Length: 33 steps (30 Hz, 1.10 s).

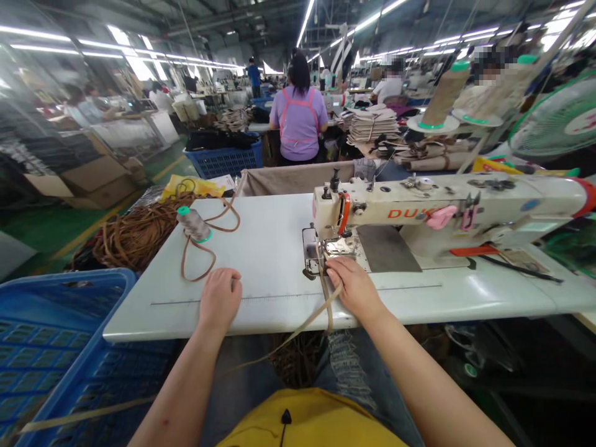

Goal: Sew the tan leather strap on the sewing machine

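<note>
My right hand [354, 287] rests on the white table [270, 261] just in front of the sewing machine [419, 214] needle, pressing a tan strap [321, 307] that runs under the presser foot and hangs off the table's front edge. My left hand [220, 298] lies knuckles up on the table to the left, fingers curled, with nothing visible in it. A brown strap loop [198, 257] and a grey thread spool [194, 225] lie just beyond it.
A blue plastic crate [51, 347] stands at my left. A heap of brown straps [135, 233] sits off the table's left end. A person in a purple shirt [298, 118] works with their back to me. Thread cones [444, 93] and a fan [556, 121] stand at right.
</note>
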Each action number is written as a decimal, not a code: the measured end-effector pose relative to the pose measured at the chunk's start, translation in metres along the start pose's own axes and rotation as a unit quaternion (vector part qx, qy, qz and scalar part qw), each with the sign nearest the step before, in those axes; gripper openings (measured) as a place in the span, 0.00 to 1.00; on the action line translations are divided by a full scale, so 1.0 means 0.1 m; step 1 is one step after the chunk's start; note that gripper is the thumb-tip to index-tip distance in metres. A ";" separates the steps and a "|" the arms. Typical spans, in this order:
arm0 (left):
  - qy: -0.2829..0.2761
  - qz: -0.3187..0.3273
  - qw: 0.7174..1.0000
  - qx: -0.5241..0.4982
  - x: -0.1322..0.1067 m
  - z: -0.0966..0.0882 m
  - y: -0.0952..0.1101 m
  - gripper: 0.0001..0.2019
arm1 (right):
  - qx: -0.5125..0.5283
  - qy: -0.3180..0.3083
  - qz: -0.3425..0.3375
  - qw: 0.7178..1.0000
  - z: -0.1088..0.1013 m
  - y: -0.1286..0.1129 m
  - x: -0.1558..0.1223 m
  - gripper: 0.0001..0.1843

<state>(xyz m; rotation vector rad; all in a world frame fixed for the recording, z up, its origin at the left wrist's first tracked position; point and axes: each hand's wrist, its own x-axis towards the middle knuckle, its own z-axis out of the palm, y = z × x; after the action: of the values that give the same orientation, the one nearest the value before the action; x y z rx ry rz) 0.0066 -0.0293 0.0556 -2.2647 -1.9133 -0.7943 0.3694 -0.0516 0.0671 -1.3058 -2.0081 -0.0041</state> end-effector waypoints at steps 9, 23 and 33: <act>0.003 0.004 1.000 0.001 0.00 0.00 0.00 0.06 | -0.014 -0.005 -0.059 0.998 -0.19 -0.08 -0.23 0.17; 0.008 -0.001 1.000 0.005 -0.01 0.01 0.02 0.05 | -0.030 -0.025 -0.076 0.996 -0.21 -0.12 -0.21 0.16; 0.004 -0.007 1.000 -0.002 -0.01 0.01 0.02 0.06 | -0.032 -0.012 -0.088 0.996 -0.22 -0.12 -0.23 0.16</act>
<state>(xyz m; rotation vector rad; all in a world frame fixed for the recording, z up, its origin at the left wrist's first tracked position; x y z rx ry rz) 0.0090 -0.0305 0.0544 -2.2495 -1.9282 -0.8064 0.3774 -0.0832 0.0743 -1.1691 -2.1532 -0.1359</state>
